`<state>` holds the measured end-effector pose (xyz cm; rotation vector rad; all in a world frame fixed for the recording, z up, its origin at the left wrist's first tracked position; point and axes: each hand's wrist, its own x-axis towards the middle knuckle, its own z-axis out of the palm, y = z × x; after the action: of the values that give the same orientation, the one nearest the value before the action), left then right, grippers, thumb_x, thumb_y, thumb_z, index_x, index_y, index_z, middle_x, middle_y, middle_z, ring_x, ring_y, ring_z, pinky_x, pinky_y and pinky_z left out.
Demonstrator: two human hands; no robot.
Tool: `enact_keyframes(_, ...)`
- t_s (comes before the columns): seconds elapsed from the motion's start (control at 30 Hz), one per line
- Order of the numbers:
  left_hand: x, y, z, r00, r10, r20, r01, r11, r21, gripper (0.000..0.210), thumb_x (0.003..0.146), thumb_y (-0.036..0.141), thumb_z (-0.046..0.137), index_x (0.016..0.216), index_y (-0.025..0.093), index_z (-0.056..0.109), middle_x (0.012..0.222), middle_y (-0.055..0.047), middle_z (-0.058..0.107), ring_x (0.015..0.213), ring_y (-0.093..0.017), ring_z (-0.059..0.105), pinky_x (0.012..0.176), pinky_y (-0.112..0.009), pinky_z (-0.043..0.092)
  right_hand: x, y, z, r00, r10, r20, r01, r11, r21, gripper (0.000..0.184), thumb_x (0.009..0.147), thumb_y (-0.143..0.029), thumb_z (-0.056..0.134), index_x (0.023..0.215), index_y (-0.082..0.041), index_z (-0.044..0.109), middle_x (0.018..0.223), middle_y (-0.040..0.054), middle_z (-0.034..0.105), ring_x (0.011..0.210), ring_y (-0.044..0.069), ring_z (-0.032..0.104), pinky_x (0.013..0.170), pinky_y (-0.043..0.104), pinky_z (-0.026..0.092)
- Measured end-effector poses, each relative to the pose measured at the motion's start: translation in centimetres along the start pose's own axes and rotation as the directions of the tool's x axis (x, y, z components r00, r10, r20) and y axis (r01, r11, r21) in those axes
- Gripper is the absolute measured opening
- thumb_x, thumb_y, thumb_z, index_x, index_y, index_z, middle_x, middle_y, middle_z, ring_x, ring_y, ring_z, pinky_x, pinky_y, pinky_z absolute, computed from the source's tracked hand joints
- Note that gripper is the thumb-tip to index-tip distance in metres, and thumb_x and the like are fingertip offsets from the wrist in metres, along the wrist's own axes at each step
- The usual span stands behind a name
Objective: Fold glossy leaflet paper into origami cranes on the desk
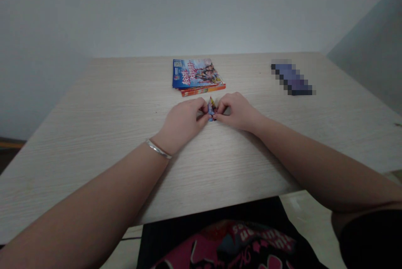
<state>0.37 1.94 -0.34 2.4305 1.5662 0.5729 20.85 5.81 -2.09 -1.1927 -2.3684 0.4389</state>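
Observation:
A small piece of folded, colourfully printed paper [211, 108] stands with a pointed tip upward near the middle of the table. My left hand [187, 116] pinches its left side between thumb and fingers. On the other side, my right hand [236, 111] pinches the right edge in the same way. Both hands are close together and low over the tabletop, and the fingertips hide part of the paper. A silver bangle [158, 149] circles my left wrist.
Just beyond my hands lies a stack of printed leaflets [196, 74], blue on top with orange edges below. A pixelated dark flat object [292, 78] rests at the back right. The pale wood-grain table [94, 135] meets a wall [201, 9] behind.

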Motion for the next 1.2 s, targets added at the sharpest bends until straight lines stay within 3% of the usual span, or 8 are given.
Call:
enact_keyframes(0.17,-0.1,0.2,-0.2,1.000,0.025,0.006,-0.025,0.999,0.045,0.009,0.091,0.028,0.064,0.093,0.020,0.065,0.092,-0.006,0.072,0.082,-0.023,0.065,0.071,-0.033,0.045,-0.3,0.0,0.2,0.999,0.019,-0.045,-0.020,1.000,-0.021,0.015,0.078,-0.033,0.073,0.078,-0.019,0.069,0.083,0.0055,0.075,0.082,0.022,0.066,0.083,0.037,0.045)
enact_keyframes(0.33,0.0,0.2,-0.1,0.996,0.084,0.000,-0.084,0.996,-0.024,0.020,0.094,0.024,0.060,0.111,0.018,0.069,0.108,-0.008,0.074,0.099,-0.026,0.067,0.088,-0.038,0.050,-0.9,-0.7,0.1,0.990,0.002,-0.144,0.005,0.999,0.050,0.044,0.076,-0.027,0.076,0.117,-0.018,0.065,0.114,0.0099,0.074,0.096,0.024,0.066,0.086,0.038,0.050)
enact_keyframes(0.47,0.0,-0.1,0.1,0.995,0.099,0.007,-0.099,0.994,-0.036,0.022,0.095,0.025,0.060,0.110,0.017,0.073,0.107,-0.009,0.075,0.102,-0.027,0.068,0.091,-0.039,0.052,-1.2,-1.3,-0.4,0.999,-0.014,-0.046,0.011,0.997,-0.071,0.028,0.085,-0.030,0.070,0.110,-0.019,0.073,0.110,0.0087,0.077,0.104,0.028,0.068,0.093,0.042,0.050)
enact_keyframes(0.67,0.1,-0.4,0.3,0.991,0.131,-0.007,-0.131,0.991,-0.017,0.023,0.096,0.026,0.062,0.109,0.013,0.076,0.106,-0.010,0.076,0.102,-0.027,0.068,0.094,-0.040,0.053,-1.3,-1.6,-1.0,0.999,-0.043,-0.001,0.042,0.973,-0.228,0.027,0.091,-0.037,0.066,0.108,-0.020,0.079,0.112,0.0077,0.080,0.107,0.029,0.070,0.095,0.044,0.049)
enact_keyframes(0.97,-0.2,-0.2,0.0,0.989,0.145,0.023,-0.147,0.987,0.072,0.025,0.099,0.029,0.059,0.107,0.013,0.077,0.104,-0.011,0.075,0.101,-0.026,0.068,0.092,-0.040,0.055,-1.4,-1.1,-0.7,0.999,-0.044,-0.024,0.038,0.978,-0.206,0.026,0.092,-0.040,0.069,0.110,-0.026,0.081,0.119,0.0058,0.078,0.112,0.029,0.068,0.105,0.051,0.039)
enact_keyframes(1.2,-0.2,0.1,-0.3,0.992,0.110,0.053,-0.113,0.993,0.046,0.027,0.099,0.030,0.055,0.111,0.014,0.074,0.108,-0.012,0.075,0.103,-0.026,0.069,0.094,-0.040,0.054,-1.1,-0.3,-0.4,0.997,-0.082,0.003,0.082,0.993,-0.090,0.034,0.092,-0.039,0.066,0.120,-0.024,0.077,0.125,0.0070,0.077,0.114,0.027,0.068,0.102,0.045,0.045)
